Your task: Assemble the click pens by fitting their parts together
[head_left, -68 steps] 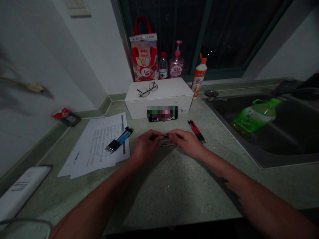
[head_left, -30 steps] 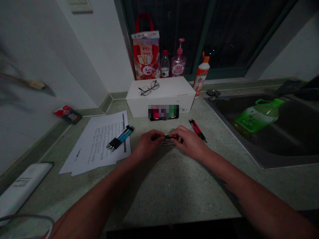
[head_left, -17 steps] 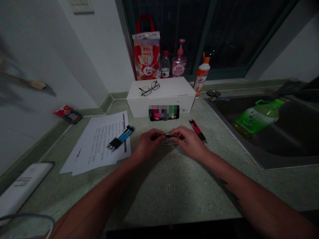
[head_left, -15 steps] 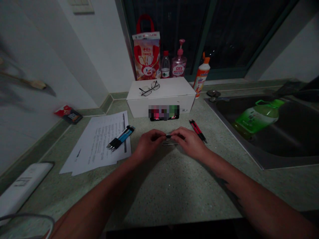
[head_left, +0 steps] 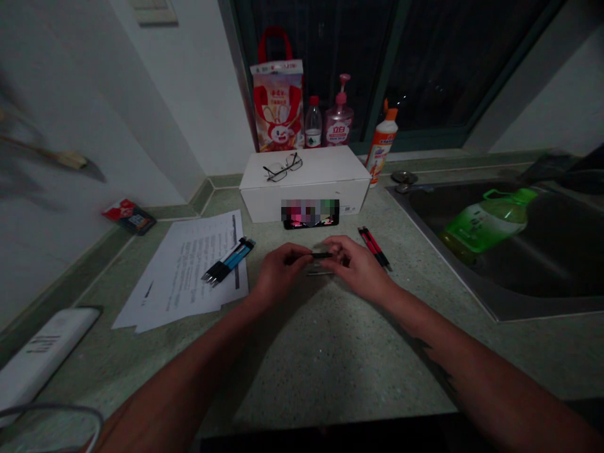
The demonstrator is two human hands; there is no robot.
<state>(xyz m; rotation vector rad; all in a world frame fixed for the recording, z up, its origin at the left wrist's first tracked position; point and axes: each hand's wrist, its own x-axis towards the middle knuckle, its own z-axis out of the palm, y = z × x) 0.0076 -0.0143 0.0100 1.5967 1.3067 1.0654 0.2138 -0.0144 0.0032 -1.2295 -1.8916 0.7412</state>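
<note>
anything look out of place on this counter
The green plastic jug lies tipped on its side in the steel sink, not standing upright. The glasses sitting on the white cardboard box are a slightly unusual spot too.

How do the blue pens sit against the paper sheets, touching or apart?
Touching: the head view shows the blue-and-black pens lying directly on top of the printed paper sheets, with no gap.

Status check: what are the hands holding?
Left hand and right hand pinching a small black rod-shaped piece. Small silver metal piece on speckled counter below. Red-and-black pens beside right hand.
</note>
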